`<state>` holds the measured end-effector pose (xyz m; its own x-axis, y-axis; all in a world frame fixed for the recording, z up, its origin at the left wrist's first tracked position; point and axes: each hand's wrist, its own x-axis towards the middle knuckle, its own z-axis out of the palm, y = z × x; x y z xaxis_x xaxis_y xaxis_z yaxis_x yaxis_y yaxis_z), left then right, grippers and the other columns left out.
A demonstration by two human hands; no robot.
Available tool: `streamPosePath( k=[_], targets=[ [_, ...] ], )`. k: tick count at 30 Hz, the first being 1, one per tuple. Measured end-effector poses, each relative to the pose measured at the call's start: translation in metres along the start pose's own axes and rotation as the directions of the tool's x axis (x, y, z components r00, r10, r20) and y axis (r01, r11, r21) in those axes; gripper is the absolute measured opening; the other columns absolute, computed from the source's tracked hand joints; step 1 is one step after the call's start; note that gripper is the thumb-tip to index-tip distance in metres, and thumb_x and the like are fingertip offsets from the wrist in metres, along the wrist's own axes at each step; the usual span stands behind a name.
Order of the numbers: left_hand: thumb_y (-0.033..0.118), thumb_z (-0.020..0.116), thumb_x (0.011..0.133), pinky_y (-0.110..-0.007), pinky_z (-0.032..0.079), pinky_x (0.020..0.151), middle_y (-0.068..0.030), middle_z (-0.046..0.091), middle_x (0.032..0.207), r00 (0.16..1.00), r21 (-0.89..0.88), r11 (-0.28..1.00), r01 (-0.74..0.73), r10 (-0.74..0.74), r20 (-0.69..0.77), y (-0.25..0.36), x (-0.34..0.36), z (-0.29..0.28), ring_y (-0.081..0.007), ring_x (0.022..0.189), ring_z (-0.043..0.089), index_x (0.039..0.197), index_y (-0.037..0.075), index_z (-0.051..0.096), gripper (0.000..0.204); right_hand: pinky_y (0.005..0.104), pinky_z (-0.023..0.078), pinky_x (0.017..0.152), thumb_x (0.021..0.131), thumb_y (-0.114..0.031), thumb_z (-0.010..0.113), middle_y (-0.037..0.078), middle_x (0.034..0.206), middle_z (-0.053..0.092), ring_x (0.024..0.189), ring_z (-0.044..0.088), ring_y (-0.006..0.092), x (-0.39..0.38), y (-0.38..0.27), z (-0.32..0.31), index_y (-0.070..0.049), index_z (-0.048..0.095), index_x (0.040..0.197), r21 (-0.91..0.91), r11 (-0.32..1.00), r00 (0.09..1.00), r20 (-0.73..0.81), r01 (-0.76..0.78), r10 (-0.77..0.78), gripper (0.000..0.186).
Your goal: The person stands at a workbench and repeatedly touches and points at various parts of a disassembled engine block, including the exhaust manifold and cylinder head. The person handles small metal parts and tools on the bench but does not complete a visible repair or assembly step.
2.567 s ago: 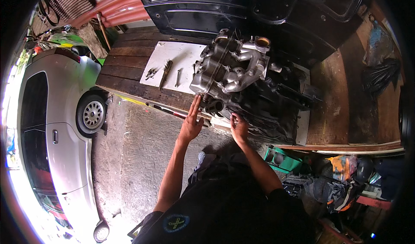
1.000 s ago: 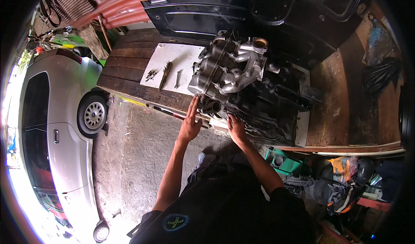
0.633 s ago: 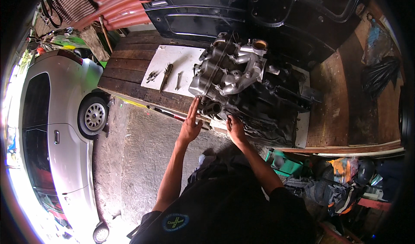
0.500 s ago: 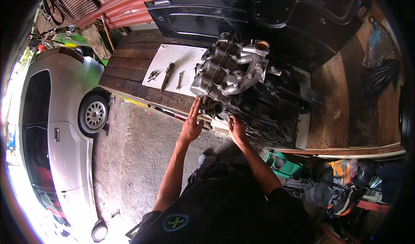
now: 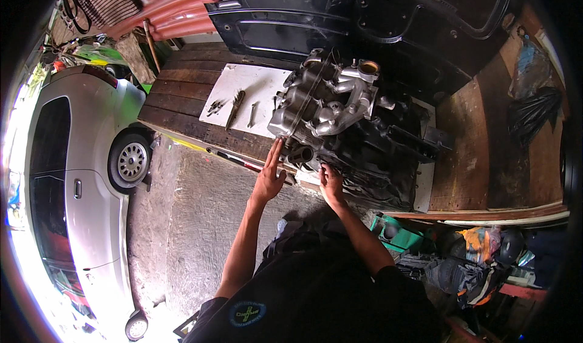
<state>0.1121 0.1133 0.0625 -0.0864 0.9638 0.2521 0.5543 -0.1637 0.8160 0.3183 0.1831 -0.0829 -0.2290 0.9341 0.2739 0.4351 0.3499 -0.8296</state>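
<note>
A metal engine [image 5: 296,103] with a silver intake manifold [image 5: 353,106] lies on the workbench in front of me. My left hand [image 5: 269,176] is at its near left corner, fingers stretched out and their tips at the engine's lower edge. It holds nothing. Between my hands, a dark round pipe opening [image 5: 300,155] faces me. My right hand [image 5: 331,183] is just right of that opening, with its fingers curled in against the engine's near side. Whatever those fingers may grip is too small to make out.
On a white board [image 5: 220,115] left of the engine lie a brush-like tool [image 5: 235,109], a wrench [image 5: 252,114] and several small dark bolts [image 5: 215,106]. A black vehicle panel [image 5: 291,33] stands behind. A silver car [image 5: 91,191] is parked left; a green crate [image 5: 396,233] sits lower right.
</note>
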Motion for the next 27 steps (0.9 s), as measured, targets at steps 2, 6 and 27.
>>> streamPosePath(
  k=[2,6,27],
  targets=[
    [-0.014,0.054,0.073,-0.036,0.049,0.096,-0.0145,0.017,0.157,1.0,-0.002,1.0,0.001,-0.001,-0.002,-0.002,-0.001,0.0,-0.0332,0.138,0.033,0.152,0.013,0.02,0.09,0.0356,0.052,0.061,0.091,-0.01,0.061,0.017,0.08,0.066,0.073,0.067,0.0274,0.001,-0.001,0.002,-0.004,0.062,0.103,-0.026,0.997,0.997,-0.046,0.068,-0.069,0.013],
    [-0.011,0.052,0.072,-0.039,0.045,0.101,-0.0144,0.019,0.157,1.0,-0.043,0.999,0.016,-0.015,0.01,0.006,0.002,0.0,-0.0356,0.139,0.03,0.152,0.014,0.02,0.09,0.0343,0.054,0.061,0.092,-0.011,0.061,0.017,0.08,0.067,0.072,0.069,0.026,0.001,0.004,0.006,-0.004,0.065,0.101,-0.008,0.997,0.99,-0.117,0.074,-0.074,0.012],
    [-0.008,0.054,0.075,-0.041,0.039,0.106,-0.0131,0.019,0.157,0.999,-0.053,0.998,0.015,-0.017,-0.039,0.0,-0.002,0.003,-0.0364,0.141,0.027,0.152,0.014,0.019,0.088,0.0443,0.052,0.067,0.081,-0.008,0.062,0.019,0.082,0.068,0.077,0.066,0.0369,0.033,-0.123,-0.081,0.0,0.068,0.093,-0.441,0.871,0.905,0.425,0.217,-0.011,0.015]
  ],
)
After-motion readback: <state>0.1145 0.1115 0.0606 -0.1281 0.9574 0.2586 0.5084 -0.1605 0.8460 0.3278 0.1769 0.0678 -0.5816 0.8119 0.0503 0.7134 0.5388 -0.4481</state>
